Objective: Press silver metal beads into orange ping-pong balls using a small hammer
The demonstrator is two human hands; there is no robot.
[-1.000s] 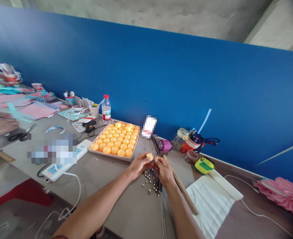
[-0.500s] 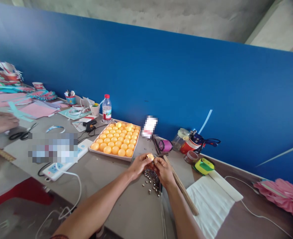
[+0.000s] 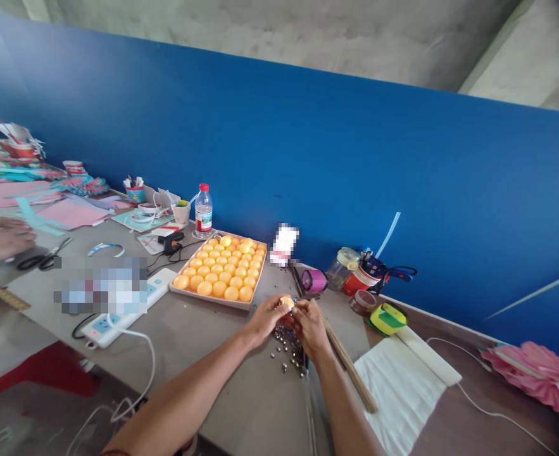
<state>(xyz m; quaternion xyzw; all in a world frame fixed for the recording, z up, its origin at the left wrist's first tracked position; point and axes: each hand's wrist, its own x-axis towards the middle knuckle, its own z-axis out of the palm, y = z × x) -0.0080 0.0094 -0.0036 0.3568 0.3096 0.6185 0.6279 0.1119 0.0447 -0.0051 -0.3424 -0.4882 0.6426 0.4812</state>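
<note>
Between my fingertips sits an orange ping-pong ball [image 3: 287, 302]. My left hand [image 3: 263, 321] is closed on it from the left, thumb on its side. Against its right side my right hand [image 3: 311, 326] is pinched; whatever small thing its fingers hold is hidden. Small shiny silver balls [image 3: 283, 349], perhaps beads or bells, lie in a loose heap under and in front of my hands. Behind my left hand, a shallow tray [image 3: 213, 300] holds rows of similar orange balls. A wooden handle [image 3: 352, 367], apparently a hammer's, runs beside my right forearm.
A power strip [image 3: 101, 329] with a white cord lies left. Along the blue partition [image 3: 279, 139] stand a bottle [image 3: 204, 212], a glass jar [image 3: 343, 269] and a red cup [image 3: 361, 278]. White cloth [image 3: 402, 386] lies right. A co-worker's hand [image 3: 11, 240] is at far left.
My hands stay together around the ball with only a slight shift of the fingers. The whole view has moved a little.
</note>
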